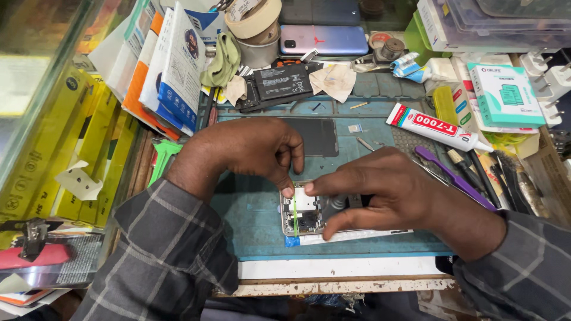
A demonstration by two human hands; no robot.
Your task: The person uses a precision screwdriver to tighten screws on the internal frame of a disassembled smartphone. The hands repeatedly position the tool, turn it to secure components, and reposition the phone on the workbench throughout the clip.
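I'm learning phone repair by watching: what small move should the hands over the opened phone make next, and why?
Probably press the green strip flat. The left hand and right hand meet fingertip to fingertip at its top, over the opened phone.

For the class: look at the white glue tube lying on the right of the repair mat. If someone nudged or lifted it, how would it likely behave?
The glue tube lies flat on its side, so it cannot tip. Its round body might roll a little when pushed sideways, though the tapered nozzle would probably curve its path. It looks slim and soft-walled, so likely light and apt to dent under a firm squeeze.
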